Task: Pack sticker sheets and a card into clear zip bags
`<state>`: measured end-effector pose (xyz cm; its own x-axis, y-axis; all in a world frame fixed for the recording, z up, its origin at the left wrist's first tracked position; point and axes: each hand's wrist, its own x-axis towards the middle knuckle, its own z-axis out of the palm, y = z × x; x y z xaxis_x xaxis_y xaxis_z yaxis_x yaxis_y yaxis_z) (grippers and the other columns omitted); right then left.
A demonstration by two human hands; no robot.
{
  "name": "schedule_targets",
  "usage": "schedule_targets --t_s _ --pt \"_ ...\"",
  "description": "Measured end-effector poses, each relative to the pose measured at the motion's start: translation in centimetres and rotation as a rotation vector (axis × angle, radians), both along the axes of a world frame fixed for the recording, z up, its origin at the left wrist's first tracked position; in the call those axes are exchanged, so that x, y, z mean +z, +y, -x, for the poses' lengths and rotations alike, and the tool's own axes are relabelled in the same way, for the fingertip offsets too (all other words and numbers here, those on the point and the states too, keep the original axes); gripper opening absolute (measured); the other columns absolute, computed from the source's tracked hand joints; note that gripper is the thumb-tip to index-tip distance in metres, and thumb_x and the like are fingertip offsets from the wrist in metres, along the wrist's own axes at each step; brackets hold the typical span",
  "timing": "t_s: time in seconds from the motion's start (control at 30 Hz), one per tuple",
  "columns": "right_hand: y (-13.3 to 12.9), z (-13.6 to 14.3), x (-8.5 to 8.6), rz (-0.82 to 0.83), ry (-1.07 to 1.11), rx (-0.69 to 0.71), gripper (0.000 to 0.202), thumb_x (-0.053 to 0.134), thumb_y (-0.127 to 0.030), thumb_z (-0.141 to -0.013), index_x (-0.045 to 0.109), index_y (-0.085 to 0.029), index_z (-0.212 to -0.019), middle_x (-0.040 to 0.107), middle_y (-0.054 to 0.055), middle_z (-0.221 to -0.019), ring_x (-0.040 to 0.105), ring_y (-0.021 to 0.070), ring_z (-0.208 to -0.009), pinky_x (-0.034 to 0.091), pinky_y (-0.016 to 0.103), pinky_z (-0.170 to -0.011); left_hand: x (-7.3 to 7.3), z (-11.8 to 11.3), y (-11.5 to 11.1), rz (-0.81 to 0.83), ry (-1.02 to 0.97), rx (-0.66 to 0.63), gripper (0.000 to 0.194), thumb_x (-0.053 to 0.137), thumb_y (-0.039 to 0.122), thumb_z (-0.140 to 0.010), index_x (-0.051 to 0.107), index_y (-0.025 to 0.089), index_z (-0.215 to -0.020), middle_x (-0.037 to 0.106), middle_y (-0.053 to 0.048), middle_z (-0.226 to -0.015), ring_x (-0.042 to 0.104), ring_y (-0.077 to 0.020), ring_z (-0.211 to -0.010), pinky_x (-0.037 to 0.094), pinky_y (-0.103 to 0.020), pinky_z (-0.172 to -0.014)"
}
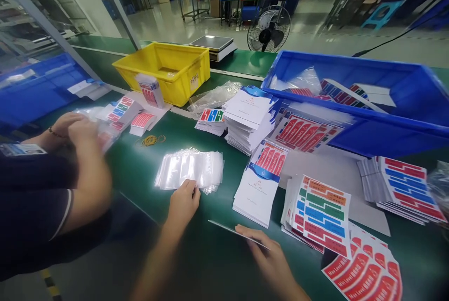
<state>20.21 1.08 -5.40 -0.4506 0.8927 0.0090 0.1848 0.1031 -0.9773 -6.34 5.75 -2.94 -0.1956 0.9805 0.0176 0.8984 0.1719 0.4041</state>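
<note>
My left hand (183,202) reaches to a small stack of clear plastic bags (191,169) on the green table, with its fingertips on the stack's near edge. My right hand (267,254) holds a thin flat set of sheets (235,232) edge-on, just above the table. A white booklet with a blue corner (257,191) lies just beyond my right hand. A stack of multicoloured label sheets (324,214) sits to its right, and red label sheets (363,270) lie at the near right.
A co-worker's hands (75,128) at the left handle a bagged item. A yellow bin (167,71), a large blue bin (358,100), a scale (213,46), a stack of white booklets (248,121), more label stacks (407,188) and rubber bands (151,140) are on the table.
</note>
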Motion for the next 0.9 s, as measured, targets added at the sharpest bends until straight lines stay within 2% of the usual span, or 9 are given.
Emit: schedule_targets --t_s 0.1,0.23,0.4,0.53,0.6,0.67,0.77,0.83,0.9 --pt "0.0 0.2 0.7 -0.003 -0.025 -0.021 0.024 0.047 -0.03 -0.096 0.068 -0.029 -0.108 0.071 0.003 -0.112 0.065 0.0238 -0.107 0.053 0.037 -0.096 0.6 0.3 -0.2 -0.032 -0.089 0.005 0.029 0.037 0.027 -0.092 0.059 0.019 -0.075 0.061 -0.002 -0.071 0.055 -0.0146 -0.062 0.04 -0.027 -0.061" --pt "0.1 0.2 1.3 -0.03 -0.094 -0.083 0.025 0.05 -0.034 -0.095 0.068 -0.027 -0.111 0.072 0.005 -0.107 0.068 0.0243 -0.099 0.057 0.031 -0.086 1.0 0.9 -0.5 -0.1 -0.215 0.06 0.03 0.038 0.03 -0.091 0.065 0.018 -0.095 0.067 -0.004 -0.081 0.062 -0.0151 -0.068 0.047 -0.026 -0.063" --pt "-0.4 0.2 0.5 0.06 -0.04 -0.134 0.03 0.051 -0.041 -0.094 0.065 -0.024 -0.114 0.071 0.007 -0.108 0.067 0.0263 -0.097 0.058 0.032 -0.084 0.8 1.4 -0.9 -0.201 -0.309 0.205 0.028 0.047 0.036 -0.088 0.063 0.018 -0.1 0.07 -0.004 -0.078 0.066 -0.0165 -0.066 0.052 -0.027 -0.063" --pt "-1.3 0.3 -0.3 0.319 0.081 -0.26 0.058 0.054 -0.048 -0.091 0.036 -0.028 -0.142 0.056 0.01 -0.133 0.063 0.0281 -0.108 0.062 0.031 -0.074 1.0 1.4 -1.4 -0.267 -0.368 0.254 0.022 0.048 0.036 -0.087 0.061 0.02 -0.095 0.069 -0.002 -0.076 0.065 -0.0155 -0.063 0.053 -0.027 -0.064" --pt "-1.5 0.4 -0.2 0.365 0.106 -0.272 0.07 0.055 -0.051 -0.089 0.022 -0.032 -0.148 0.05 0.009 -0.139 0.063 0.0281 -0.108 0.063 0.029 -0.065 1.3 1.1 -2.0 -0.3 -0.404 0.252 0.023 0.045 0.035 -0.089 0.061 0.02 -0.093 0.069 -0.003 -0.078 0.065 -0.015 -0.067 0.053 -0.026 -0.066" --pt "-1.5 0.6 0.2 0.306 0.072 -0.218 0.062 0.054 -0.05 -0.09 0.032 -0.032 -0.145 0.053 0.009 -0.135 0.063 0.028 -0.107 0.063 0.029 -0.068 1.7 0.5 -2.9 -0.329 -0.428 0.231 0.025 0.043 0.036 -0.09 0.063 0.02 -0.093 0.068 -0.004 -0.083 0.065 -0.0152 -0.072 0.053 -0.025 -0.065" --pt "-1.4 1.2 1.1 0.136 -0.049 -0.113 0.032 0.049 -0.047 -0.093 0.064 -0.029 -0.115 0.066 0.008 -0.116 0.065 0.0268 -0.1 0.059 0.031 -0.078 2.2 -1.1 -4.7 -0.304 -0.471 0.168 0.025 0.047 0.036 -0.089 0.066 0.02 -0.093 0.065 -0.004 -0.088 0.062 -0.0152 -0.075 0.052 -0.024 -0.064" --pt "-1.4 1.7 1.4 0.063 -0.11 -0.117 0.03 0.045 -0.044 -0.095 0.069 -0.027 -0.102 0.07 0.007 -0.106 0.066 0.0254 -0.095 0.057 0.032 -0.079 2.3 -2.6 -6.0 -0.205 -0.531 0.132 0.022 0.049 0.034 -0.088 0.066 0.021 -0.091 0.066 -0.003 -0.085 0.061 -0.0143 -0.072 0.051 -0.024 -0.064" --pt "-1.4 2.2 1.5 0.045 -0.142 -0.13 0.031 0.043 -0.042 -0.096 0.068 -0.025 -0.102 0.071 0.007 -0.103 0.066 0.0245 -0.093 0.056 0.031 -0.079 2.3 -4.1 -7.1 -0.058 -0.602 0.086 0.021 0.049 0.034 -0.088 0.064 0.02 -0.087 0.067 -0.002 -0.08 0.062 -0.0138 -0.069 0.049 -0.023 -0.063"
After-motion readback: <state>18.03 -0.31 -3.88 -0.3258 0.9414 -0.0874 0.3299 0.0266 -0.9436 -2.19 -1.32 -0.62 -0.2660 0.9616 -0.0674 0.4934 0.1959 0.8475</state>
